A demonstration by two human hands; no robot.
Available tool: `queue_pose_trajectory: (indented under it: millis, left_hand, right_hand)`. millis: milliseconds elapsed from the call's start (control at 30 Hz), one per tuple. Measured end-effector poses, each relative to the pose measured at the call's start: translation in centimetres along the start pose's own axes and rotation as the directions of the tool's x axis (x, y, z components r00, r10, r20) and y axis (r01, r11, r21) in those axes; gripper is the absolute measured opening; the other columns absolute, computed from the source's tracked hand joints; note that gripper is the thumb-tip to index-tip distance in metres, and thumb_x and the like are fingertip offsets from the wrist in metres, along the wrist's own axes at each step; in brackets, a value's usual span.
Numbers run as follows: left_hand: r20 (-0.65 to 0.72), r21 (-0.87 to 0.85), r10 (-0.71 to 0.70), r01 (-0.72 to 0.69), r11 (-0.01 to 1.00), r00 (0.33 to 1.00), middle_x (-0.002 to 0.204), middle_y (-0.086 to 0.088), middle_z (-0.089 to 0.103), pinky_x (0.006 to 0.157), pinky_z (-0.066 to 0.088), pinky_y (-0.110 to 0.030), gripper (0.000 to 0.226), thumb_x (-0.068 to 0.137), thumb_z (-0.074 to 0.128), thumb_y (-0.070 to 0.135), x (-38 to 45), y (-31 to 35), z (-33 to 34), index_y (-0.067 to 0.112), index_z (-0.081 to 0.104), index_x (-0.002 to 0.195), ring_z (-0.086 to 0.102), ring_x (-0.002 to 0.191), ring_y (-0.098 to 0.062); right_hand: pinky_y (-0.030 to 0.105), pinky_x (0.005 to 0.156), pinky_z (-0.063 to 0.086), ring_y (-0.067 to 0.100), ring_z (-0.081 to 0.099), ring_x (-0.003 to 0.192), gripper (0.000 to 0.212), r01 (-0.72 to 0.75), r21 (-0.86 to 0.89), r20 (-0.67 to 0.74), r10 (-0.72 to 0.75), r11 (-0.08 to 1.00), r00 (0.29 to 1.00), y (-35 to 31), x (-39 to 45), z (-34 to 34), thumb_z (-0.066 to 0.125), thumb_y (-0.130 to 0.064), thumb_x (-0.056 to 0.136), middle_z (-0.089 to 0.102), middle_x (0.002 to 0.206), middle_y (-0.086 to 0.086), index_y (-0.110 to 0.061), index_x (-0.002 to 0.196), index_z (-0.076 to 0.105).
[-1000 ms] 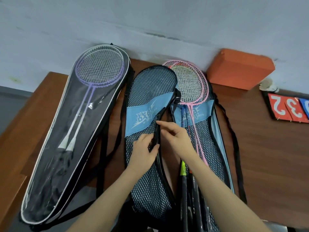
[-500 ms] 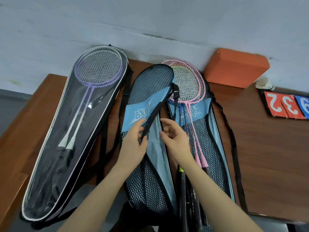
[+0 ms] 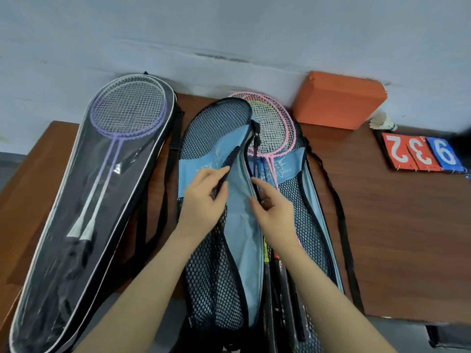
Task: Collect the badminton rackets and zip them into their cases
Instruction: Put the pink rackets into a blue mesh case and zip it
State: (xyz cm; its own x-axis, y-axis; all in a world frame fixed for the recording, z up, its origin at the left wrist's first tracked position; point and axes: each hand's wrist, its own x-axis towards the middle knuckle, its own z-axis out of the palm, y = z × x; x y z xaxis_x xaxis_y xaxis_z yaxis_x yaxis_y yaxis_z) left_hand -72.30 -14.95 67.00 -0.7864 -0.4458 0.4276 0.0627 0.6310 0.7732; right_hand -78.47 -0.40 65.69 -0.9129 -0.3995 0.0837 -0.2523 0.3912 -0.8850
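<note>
With the left hand [image 3: 204, 200] pinching the mesh flap [image 3: 216, 138] and the right hand [image 3: 274, 212] loose by the zipper edge [image 3: 254, 179], fold the flap over the pink rackets [image 3: 275, 123], then zip.

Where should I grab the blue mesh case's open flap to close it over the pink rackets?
Grip the flap's black zipper edge where the left hand already pinches it, coming from the left. It stands lifted off the pink rackets, so fingers can curl under.

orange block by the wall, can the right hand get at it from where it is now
Probably yes. The right hand sits on the open blue mesh case, and the orange block lies ahead to its right against the wall. Only the flat case and pink rackets lie between, nothing tall.
</note>
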Motion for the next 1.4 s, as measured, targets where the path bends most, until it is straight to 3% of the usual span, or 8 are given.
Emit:
queue_pose_trajectory:
  millis: [67,200,400,600,733,900,1167,1400]
  left_hand:
    - [-0.095,-0.007,-0.017,0.017,1.0,0.995,0.092,-0.003,0.057,0.069,0.043,-0.011,0.027,0.085,0.06,-0.002,-0.1,0.3,-0.7,0.001,0.064,0.112,0.052,0.074,-0.006]
    - [-0.149,0.016,-0.114,0.118,0.993,0.982,0.096,-0.003,0.058,0.068,0.046,-0.017,0.025,0.087,0.058,0.0,-0.4,-0.6,-1.5,0.008,0.067,0.109,0.054,0.074,-0.009]
    - [0.078,0.169,-0.216,0.201,0.965,0.973,0.101,-0.013,0.056,0.077,0.035,-0.006,0.038,0.081,0.059,-0.008,-1.0,-3.1,-0.4,0.003,0.062,0.118,0.05,0.078,-0.01]
    - [0.255,0.114,-0.283,0.262,0.958,0.924,0.114,0.001,0.04,0.077,0.035,-0.008,0.055,0.085,0.053,-0.007,-0.6,-2.8,1.0,0.007,0.042,0.136,0.04,0.086,-0.001]
    - [0.277,0.084,-0.302,0.29,0.953,0.912,0.109,0.002,0.04,0.072,0.034,-0.003,0.055,0.086,0.052,-0.004,0.2,-2.2,2.0,0.009,0.041,0.138,0.044,0.076,-0.006]
    - [0.224,0.101,-0.392,0.379,0.92,0.892,0.11,-0.002,0.04,0.065,0.034,-0.006,0.053,0.089,0.051,0.001,0.8,-2.2,3.2,0.012,0.038,0.139,0.038,0.063,-0.006]
    - [0.148,0.114,-0.425,0.412,0.904,0.893,0.108,-0.004,0.037,0.082,0.028,-0.011,0.054,0.088,0.053,0.001,1.7,-3.2,3.2,0.008,0.038,0.139,0.041,0.088,-0.014]
    - [0.135,0.093,-0.459,0.45,0.888,0.878,0.108,-0.002,0.038,0.078,0.029,-0.011,0.052,0.09,0.055,0.009,1.8,-3.0,4.3,0.012,0.039,0.139,0.042,0.087,-0.013]
  right_hand:
    - [0.03,0.064,0.048,0.007,0.051,0.062,0.044,-0.034,-0.029,-0.057,0.033,0.999,0.998,1.0,0.3,-0.1,0.06,-0.011,0.087,0.059,0.076,-0.009,-0.025,0.129,0.055]
    - [0.043,0.078,0.052,0.025,0.063,0.092,0.04,-0.114,-0.218,-0.115,0.091,0.969,0.989,2.9,1.0,0.2,0.057,-0.013,0.089,0.067,0.109,0.006,-0.023,0.127,0.057]
    - [0.037,0.082,0.053,0.019,0.064,0.093,0.03,-0.082,-0.217,0.031,0.091,0.973,0.995,4.1,1.6,1.3,0.062,-0.016,0.087,0.069,0.102,0.003,-0.017,0.117,0.064]
    - [0.03,0.081,0.049,0.014,0.06,0.089,0.031,-0.084,-0.134,0.057,0.092,0.987,0.994,5.0,2.0,-0.6,0.064,-0.029,0.087,0.066,0.095,0.001,-0.014,0.114,0.065]
    - [0.032,0.071,0.049,0.017,0.06,0.086,0.038,-0.206,-0.284,-0.133,0.174,0.936,0.976,7.6,3.4,-3.0,0.059,-0.036,0.089,0.062,0.096,0.001,-0.015,0.122,0.059]
    - [0.029,0.059,0.042,0.022,0.061,0.084,0.042,-0.242,-0.529,-0.017,0.275,0.813,0.961,9.3,4.6,-3.3,0.056,-0.035,0.091,0.065,0.094,0.003,-0.015,0.128,0.052]
    - [0.021,0.043,0.031,0.022,0.059,0.058,0.014,-0.027,-0.557,-0.122,-0.049,0.83,0.991,9.2,3.7,-2.9,0.061,-0.016,0.089,0.067,0.077,0.005,-0.007,0.096,0.069]
    - [0.031,0.048,0.043,0.023,0.06,0.063,0.013,-0.082,-0.519,-0.144,0.007,0.851,0.99,9.4,3.2,-2.3,0.057,-0.012,0.091,0.064,0.08,0.005,-0.006,0.097,0.066]
